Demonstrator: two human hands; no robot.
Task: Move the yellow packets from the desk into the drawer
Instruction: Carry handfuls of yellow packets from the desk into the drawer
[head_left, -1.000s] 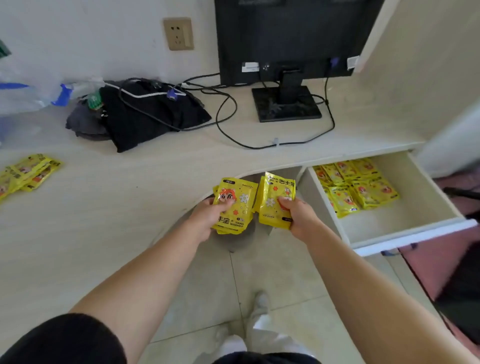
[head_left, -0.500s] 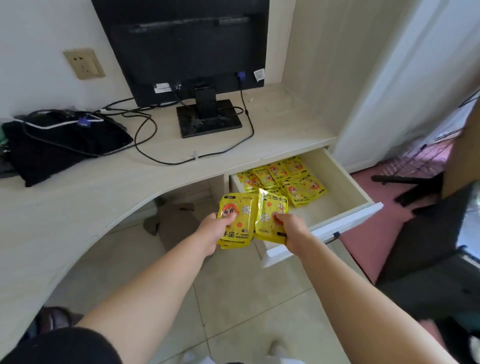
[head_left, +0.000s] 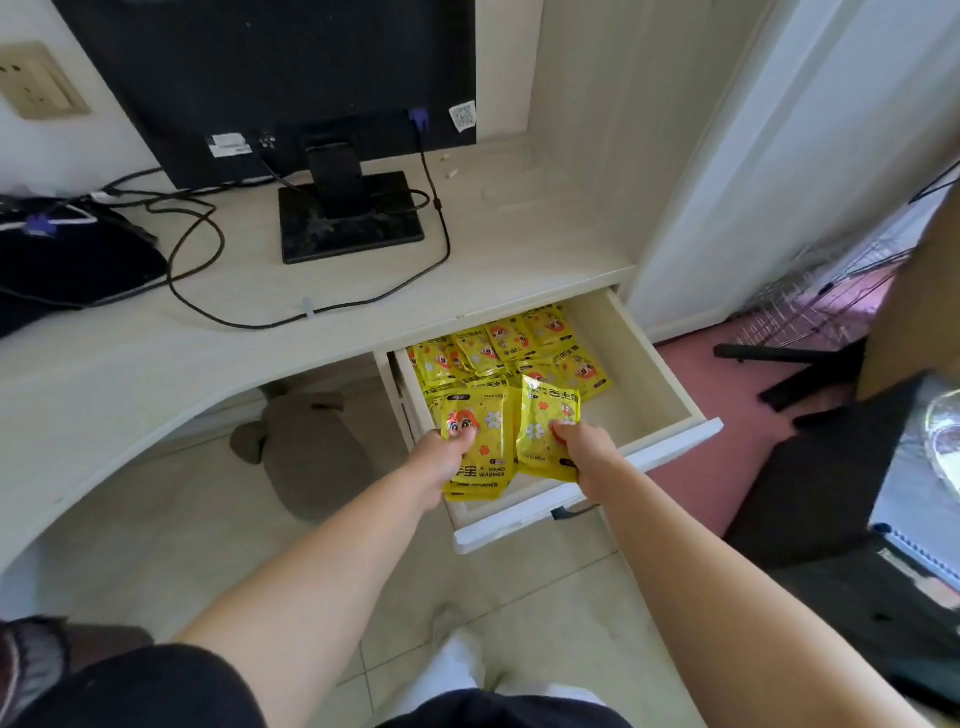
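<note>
My left hand (head_left: 441, 460) grips a small stack of yellow packets (head_left: 480, 434) printed with a cartoon face. My right hand (head_left: 582, 449) holds another yellow packet (head_left: 543, 426) beside the stack. Both bundles hang over the front left part of the open drawer (head_left: 670, 387), which is pulled out from under the pale desk (head_left: 156, 353). Several more yellow packets (head_left: 511, 345) lie flat at the back of the drawer. The desk's left end is out of view.
A black monitor (head_left: 291, 78) stands on its base with cables looping over the desk. A dark bag (head_left: 67, 260) lies at the left. A grey cushion (head_left: 306, 441) rests on the tiled floor under the desk. Dark furniture and a pink rug sit at the right.
Both hands have carried their packets rightwards, from in front of the desk's curved edge to above the drawer. My view has turned right, so the packets on the desk's left end are out of frame.
</note>
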